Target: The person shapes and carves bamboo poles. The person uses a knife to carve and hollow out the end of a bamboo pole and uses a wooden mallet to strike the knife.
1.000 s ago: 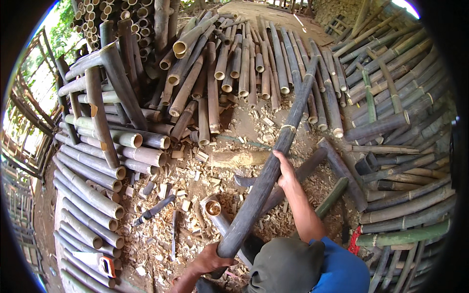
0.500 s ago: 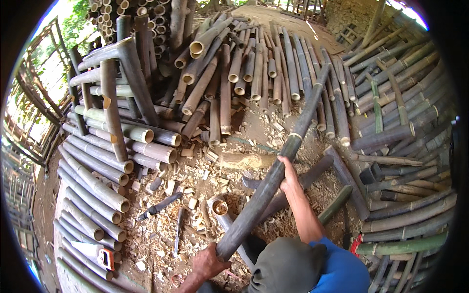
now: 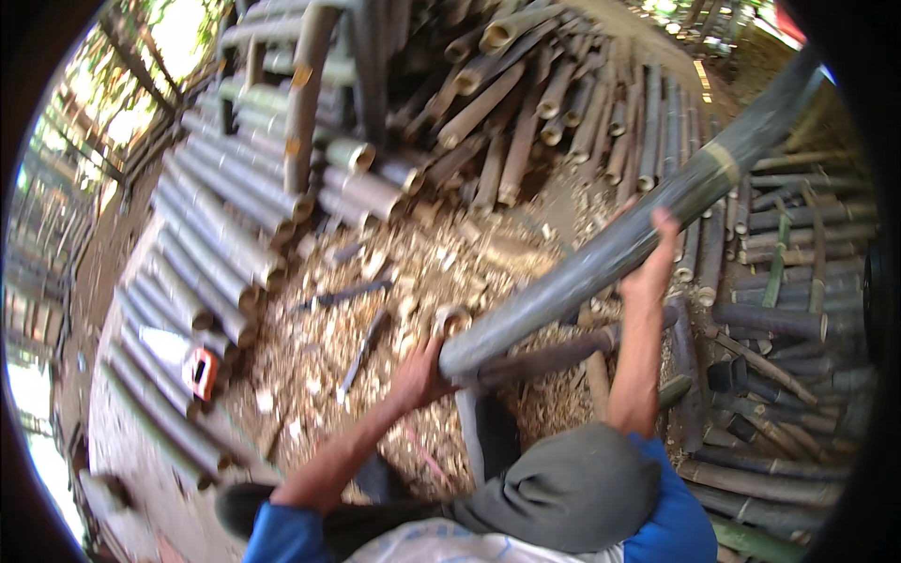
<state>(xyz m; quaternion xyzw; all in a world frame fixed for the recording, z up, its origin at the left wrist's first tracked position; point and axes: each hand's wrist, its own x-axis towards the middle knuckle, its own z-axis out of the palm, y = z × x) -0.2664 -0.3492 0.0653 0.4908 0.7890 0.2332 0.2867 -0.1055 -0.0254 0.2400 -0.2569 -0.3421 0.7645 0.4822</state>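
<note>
A thick dark bamboo pole (image 3: 554,286) slants across in front of me, its near end low at the middle and its far end raised toward the upper right. Around that near end my left hand (image 3: 419,375) is closed. My right hand (image 3: 649,267) grips the pole's underside farther up, the thumb over its edge. Just behind the near end, the round pale mouth of another bamboo piece (image 3: 454,321) shows. To the left, on the chips, lie a knife (image 3: 364,355) and a dark long-handled tool (image 3: 343,296) whose kind I cannot make out.
Wood chips (image 3: 310,375) cover the ground. A hand saw (image 3: 201,373) with an orange handle rests on the bamboo poles (image 3: 225,267) lined up at left. A bamboo frame (image 3: 305,103) stands behind them. More stacked poles (image 3: 798,324) lie at right and along the back.
The pole has been lifted and swung toward the right, both hands still on it. My view has also shifted, bringing my legs and left sleeve into sight.
</note>
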